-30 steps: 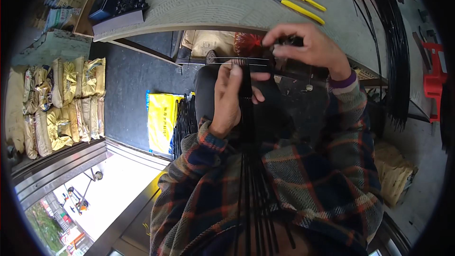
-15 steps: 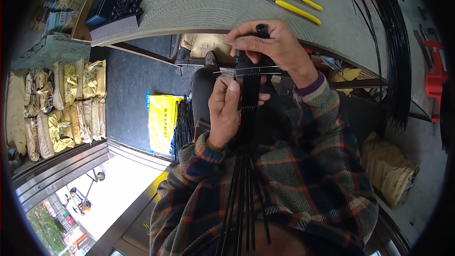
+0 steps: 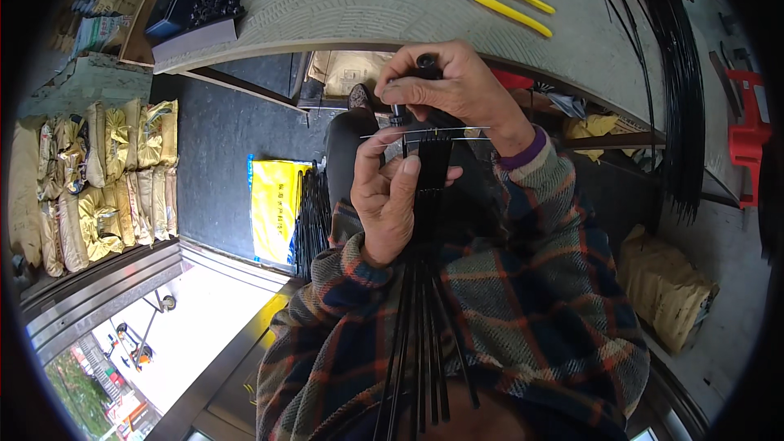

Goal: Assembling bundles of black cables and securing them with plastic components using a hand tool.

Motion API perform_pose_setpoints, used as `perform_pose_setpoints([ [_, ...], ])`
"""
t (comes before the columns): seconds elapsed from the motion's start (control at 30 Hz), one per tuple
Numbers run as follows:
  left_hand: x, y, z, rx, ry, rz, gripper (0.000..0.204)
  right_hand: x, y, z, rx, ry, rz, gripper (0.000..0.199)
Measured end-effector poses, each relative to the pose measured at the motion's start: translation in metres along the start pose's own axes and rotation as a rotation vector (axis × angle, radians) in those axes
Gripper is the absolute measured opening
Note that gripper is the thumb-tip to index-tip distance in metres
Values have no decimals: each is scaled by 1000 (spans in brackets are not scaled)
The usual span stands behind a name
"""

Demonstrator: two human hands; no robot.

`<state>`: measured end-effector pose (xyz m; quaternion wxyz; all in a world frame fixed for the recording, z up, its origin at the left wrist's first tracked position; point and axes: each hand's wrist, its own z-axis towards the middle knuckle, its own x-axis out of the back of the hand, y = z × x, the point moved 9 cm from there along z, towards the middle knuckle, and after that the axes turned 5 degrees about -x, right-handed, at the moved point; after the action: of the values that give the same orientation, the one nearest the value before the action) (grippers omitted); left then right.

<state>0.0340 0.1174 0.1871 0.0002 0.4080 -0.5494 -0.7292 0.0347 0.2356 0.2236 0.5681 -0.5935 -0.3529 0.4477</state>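
Clamping a flat black bundle of slim rods over the dark-trousered lap in the left hand, with thin silvery metal wires crossing near its top. Pinching a small black cylindrical fitting in the right hand just beside that end, seemingly seating it on one of those rods; probably calling for careful alignment, then a firm push.

Long, thin black rods are held flat together in the left-hand grip and are crossed by slim silvery wires. Black pieces, seemingly cylindrical but partly covered, are held in the right-hand grip. Yellow-handled metal cutters are seen on the grey table.
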Motion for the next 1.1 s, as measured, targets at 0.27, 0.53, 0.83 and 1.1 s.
perform_pose_setpoints([
  [0.27,2,2,2,24,37,-49,22,-8,-6,-2,100,-22,-129,14],
  [0.53,6,2,6,37,40,-20,19,-11,-7,1,99,-35,-80,14],
  [0.83,16,4,12,8,101,-99,33,13,34,-27,105,290,354,20],
  [1.1,33,12,14,-118,170,128,29,-1,35,-52,58,606,292,28],
])
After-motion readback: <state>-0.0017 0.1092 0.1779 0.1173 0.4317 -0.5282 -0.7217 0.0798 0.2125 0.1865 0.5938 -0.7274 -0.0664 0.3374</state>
